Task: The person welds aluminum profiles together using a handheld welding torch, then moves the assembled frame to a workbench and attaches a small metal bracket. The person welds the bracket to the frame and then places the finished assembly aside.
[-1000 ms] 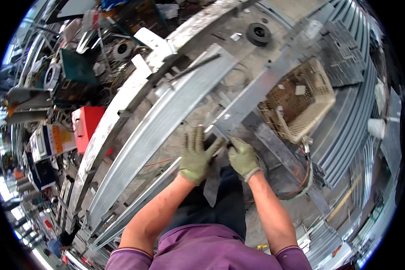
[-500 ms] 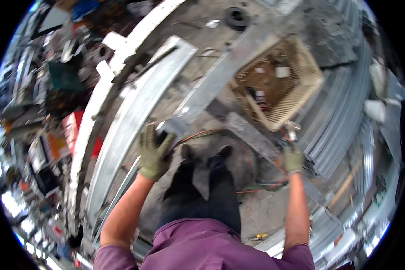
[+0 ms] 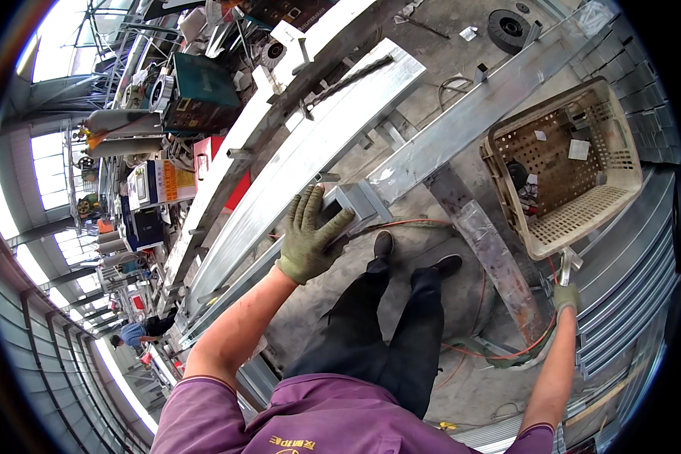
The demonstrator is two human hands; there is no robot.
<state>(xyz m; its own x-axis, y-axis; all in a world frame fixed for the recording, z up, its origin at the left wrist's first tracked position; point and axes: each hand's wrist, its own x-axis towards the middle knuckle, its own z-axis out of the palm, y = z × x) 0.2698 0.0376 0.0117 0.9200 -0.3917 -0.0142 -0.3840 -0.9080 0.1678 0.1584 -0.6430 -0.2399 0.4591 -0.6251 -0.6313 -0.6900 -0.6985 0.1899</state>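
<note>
My left hand [image 3: 310, 238], in an olive work glove, is open with its fingers stretched and the thumb apart. It is beside the near end of a short grey metal profile [image 3: 362, 201]; I cannot tell whether it touches it. That profile meets a long silver metal beam [image 3: 461, 140] running to the far right. My right hand [image 3: 565, 296], gloved too, is closed on a hammer-like tool with a silver metal head [image 3: 570, 266], close to the near corner of a beige plastic crate [image 3: 556, 240]. The tool's handle is mostly hidden by the hand.
A wide silver channel [image 3: 303, 159] lies to the left, beyond it a white beam [image 3: 204, 197]. A rusty steel bar [image 3: 499, 261] and an orange hose [image 3: 522, 353] lie right of my feet. Stacked metal profiles [image 3: 628, 265] fill the right. Another person [image 3: 140, 333] is far left.
The view has swung, so the things in it sit further right and the hall on the left shows. My left hand stays spread by the profile's end; my right hand still holds the tool.
</note>
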